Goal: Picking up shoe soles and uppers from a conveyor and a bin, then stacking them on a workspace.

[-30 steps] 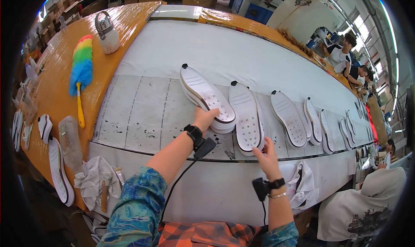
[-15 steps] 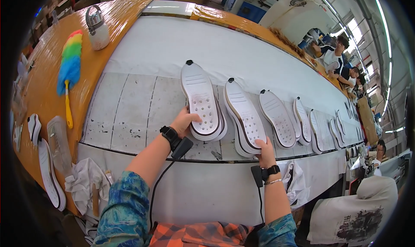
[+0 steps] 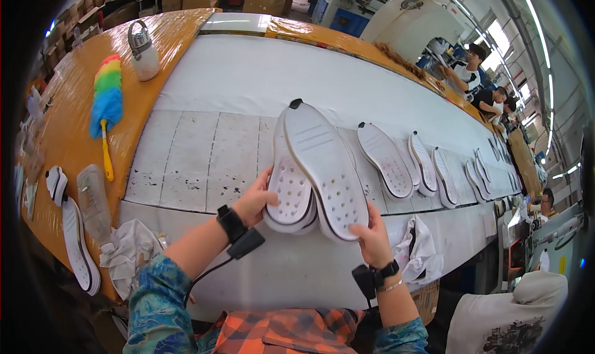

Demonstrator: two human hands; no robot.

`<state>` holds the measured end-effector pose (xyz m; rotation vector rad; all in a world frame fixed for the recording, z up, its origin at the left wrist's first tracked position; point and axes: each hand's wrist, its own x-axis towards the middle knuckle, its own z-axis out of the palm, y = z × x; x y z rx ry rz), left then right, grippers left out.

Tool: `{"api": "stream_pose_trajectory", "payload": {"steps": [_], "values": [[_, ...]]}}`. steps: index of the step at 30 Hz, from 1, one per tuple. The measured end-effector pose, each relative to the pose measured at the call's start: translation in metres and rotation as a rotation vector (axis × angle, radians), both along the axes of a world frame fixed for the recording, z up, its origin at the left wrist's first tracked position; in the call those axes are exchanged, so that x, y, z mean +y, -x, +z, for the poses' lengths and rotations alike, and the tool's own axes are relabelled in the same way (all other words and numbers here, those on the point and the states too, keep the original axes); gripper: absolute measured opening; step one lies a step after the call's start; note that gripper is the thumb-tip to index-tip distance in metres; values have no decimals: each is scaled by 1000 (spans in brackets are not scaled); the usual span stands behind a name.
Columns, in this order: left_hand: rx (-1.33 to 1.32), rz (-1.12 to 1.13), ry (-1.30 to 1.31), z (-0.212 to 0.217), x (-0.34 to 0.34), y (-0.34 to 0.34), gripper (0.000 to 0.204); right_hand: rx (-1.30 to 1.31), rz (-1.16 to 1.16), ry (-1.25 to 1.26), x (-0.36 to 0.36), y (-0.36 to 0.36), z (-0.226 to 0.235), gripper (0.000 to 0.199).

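Observation:
My left hand (image 3: 254, 200) is closed on the heel end of a white shoe sole (image 3: 289, 206), with further soles layered beneath it. Between the thumb and fingers of my right hand (image 3: 373, 235) is another white shoe sole (image 3: 325, 159), full of round holes at the heel, with grooves and a dark tip at the toe. This right sole lies partly over the left one, hiding its toe. Both are lifted near the front edge of the conveyor belt. To their right, a further pair of soles (image 3: 385, 156) rests on the belt.
More soles (image 3: 443, 177) run in a row along the white conveyor belt (image 3: 204, 75). A rainbow duster (image 3: 106, 100), a bottle (image 3: 144, 56) and a stack of soles (image 3: 77, 249) occupy the orange side table. White cloths (image 3: 421, 255) hang at the front edge. Co-workers (image 3: 468, 72) sit farther right.
Both hands have drawn the soles together and toward me. The right sole has shifted left, off its place on the belt, and overlaps the left one.

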<state>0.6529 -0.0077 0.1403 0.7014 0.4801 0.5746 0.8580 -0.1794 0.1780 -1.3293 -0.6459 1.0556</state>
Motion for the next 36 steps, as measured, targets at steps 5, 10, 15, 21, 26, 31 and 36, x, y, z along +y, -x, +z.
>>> {"api": "stream_pose_trajectory", "payload": {"steps": [5, 10, 15, 21, 26, 31, 36], "values": [[164, -80, -225, 22, -63, 25, 70, -161, 57, -58, -60, 19, 11, 55], [316, -111, -973, -5, -109, 38, 70, -343, 19, -83, -93, 25, -4, 48], [318, -266, -747, -6, -128, 38, 71, -445, 8, -45, -116, 25, -21, 46], [371, -260, -730, -10, -130, 34, 65, -385, -66, -59, -125, 32, -23, 41], [358, -285, -743, -10, -130, 32, 66, -931, 100, 38, -125, 28, 8, 39], [331, -294, -675, -12, -131, 31, 68, -833, 13, -286, -130, 31, 29, 40], [363, -295, -704, -18, -133, 32, 68, -889, -106, -539, -132, 40, 58, 30]]}}
